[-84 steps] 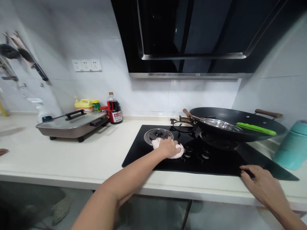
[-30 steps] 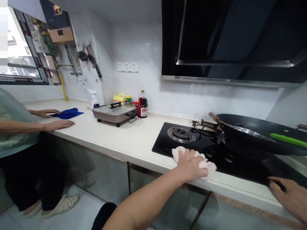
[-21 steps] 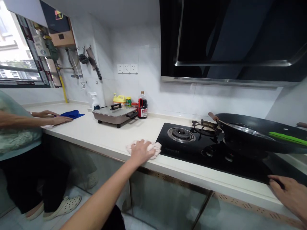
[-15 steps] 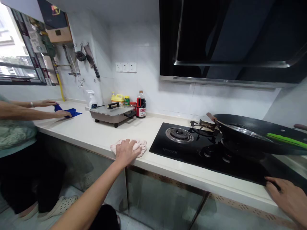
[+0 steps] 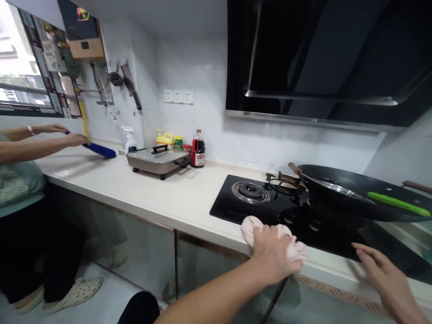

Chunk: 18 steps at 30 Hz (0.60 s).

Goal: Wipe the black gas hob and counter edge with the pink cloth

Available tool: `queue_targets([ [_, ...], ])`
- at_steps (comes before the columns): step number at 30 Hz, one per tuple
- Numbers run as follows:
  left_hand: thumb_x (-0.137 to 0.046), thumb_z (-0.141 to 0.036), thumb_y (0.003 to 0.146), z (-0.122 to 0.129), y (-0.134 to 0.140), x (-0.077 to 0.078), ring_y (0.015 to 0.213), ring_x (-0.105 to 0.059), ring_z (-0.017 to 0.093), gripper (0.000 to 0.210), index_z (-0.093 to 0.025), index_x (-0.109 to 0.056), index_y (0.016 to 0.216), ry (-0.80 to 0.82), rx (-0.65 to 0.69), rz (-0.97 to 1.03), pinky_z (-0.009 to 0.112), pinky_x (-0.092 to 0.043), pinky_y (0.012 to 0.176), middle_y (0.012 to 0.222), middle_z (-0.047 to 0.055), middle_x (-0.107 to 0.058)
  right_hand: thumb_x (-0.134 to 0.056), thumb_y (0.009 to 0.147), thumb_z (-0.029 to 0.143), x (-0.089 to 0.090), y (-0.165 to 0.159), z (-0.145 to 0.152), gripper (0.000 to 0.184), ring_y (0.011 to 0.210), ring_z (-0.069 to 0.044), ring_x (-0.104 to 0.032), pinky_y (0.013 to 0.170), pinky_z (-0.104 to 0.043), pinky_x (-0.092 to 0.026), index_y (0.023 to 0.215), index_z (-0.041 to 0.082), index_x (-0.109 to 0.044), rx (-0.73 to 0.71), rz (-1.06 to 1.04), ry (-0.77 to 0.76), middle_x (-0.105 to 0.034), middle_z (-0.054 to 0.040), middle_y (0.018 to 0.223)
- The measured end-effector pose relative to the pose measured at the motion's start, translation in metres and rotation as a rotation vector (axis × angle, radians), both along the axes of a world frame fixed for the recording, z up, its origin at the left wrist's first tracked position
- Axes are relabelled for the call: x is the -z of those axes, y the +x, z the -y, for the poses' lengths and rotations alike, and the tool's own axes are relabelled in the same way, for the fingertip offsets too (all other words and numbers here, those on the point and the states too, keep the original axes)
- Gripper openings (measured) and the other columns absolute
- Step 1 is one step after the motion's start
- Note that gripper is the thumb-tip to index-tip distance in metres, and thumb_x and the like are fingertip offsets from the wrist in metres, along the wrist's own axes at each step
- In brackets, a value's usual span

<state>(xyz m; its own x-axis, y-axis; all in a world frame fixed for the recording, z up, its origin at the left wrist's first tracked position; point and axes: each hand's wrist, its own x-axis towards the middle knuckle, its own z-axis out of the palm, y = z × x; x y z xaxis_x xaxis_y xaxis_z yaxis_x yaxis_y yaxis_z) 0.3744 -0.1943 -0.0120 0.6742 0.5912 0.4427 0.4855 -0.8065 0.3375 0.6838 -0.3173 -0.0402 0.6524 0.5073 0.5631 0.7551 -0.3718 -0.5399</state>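
My left hand [image 5: 273, 254] is closed over a pale pink cloth [image 5: 251, 227], which bunches out on both sides of the fingers. Hand and cloth are at the counter's front edge, before the black gas cooktop [image 5: 232, 209]. To the right, my right hand [image 5: 381, 270] is near the cooktop's front edge with fingers stretched out and nothing in them. A large black wok [image 5: 324, 198] rests on the cooktop's right side, with a green-handled utensil [image 5: 398, 203] lying across it. The left burner [image 5: 250, 192] is bare.
A covered electric pan [image 5: 155, 166] stands on the white counter [image 5: 162, 198]. Behind it are a soy sauce bottle [image 5: 198, 150], a yellow jug [image 5: 165, 139] and a spray bottle [image 5: 128, 140]. At the left, another person's hands hold a blue cloth [image 5: 101, 150]. A range hood [image 5: 310, 117] hangs overhead.
My left hand has slid right with the cloth along the counter edge to the cooktop's front. My right hand has shifted slightly left. The other person's blue cloth has spread and moved.
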Motion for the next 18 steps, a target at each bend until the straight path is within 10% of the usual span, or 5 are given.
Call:
queue_targets([
  [4, -0.074, -0.077, 0.071, 0.002, 0.024, -0.008, 0.121, -0.050, 0.040, 0.075, -0.028, -0.065, 0.128, -0.072, 0.130, -0.047, 0.064, -0.031, 0.109, 0.126, 0.014, -0.059, -0.053, 0.093, 0.057, -0.034, -0.097, -0.018, 0.040, 0.122, -0.029, -0.064, 0.105, -0.041, -0.051, 0.106, 0.026, -0.074, -0.393, 0.039, 0.200, -0.069, -0.0085, 0.128],
  [9, -0.074, -0.054, 0.084, -0.039, -0.040, -0.014, 0.128, -0.054, 0.031, 0.059, -0.030, -0.062, 0.136, -0.011, 0.369, 0.141, 0.047, -0.041, 0.109, 0.139, 0.011, -0.059, -0.049, 0.099, 0.051, -0.041, -0.152, -0.053, 0.040, 0.130, -0.026, -0.059, 0.105, -0.040, -0.052, 0.122, 0.030, -0.073, -0.721, 0.132, -0.070, -0.061, -0.0088, 0.142],
  [18, -0.058, -0.041, 0.096, -0.147, -0.165, -0.021, 0.120, -0.060, 0.031, 0.027, -0.024, -0.076, 0.108, 0.058, -0.323, 0.182, 0.051, -0.042, 0.106, 0.120, 0.011, -0.068, -0.074, 0.083, 0.056, -0.039, -0.222, -0.097, 0.067, 0.140, -0.036, -0.046, 0.107, -0.053, -0.039, 0.145, 0.036, -0.059, -0.628, 0.270, -0.429, -0.050, -0.0080, 0.159],
])
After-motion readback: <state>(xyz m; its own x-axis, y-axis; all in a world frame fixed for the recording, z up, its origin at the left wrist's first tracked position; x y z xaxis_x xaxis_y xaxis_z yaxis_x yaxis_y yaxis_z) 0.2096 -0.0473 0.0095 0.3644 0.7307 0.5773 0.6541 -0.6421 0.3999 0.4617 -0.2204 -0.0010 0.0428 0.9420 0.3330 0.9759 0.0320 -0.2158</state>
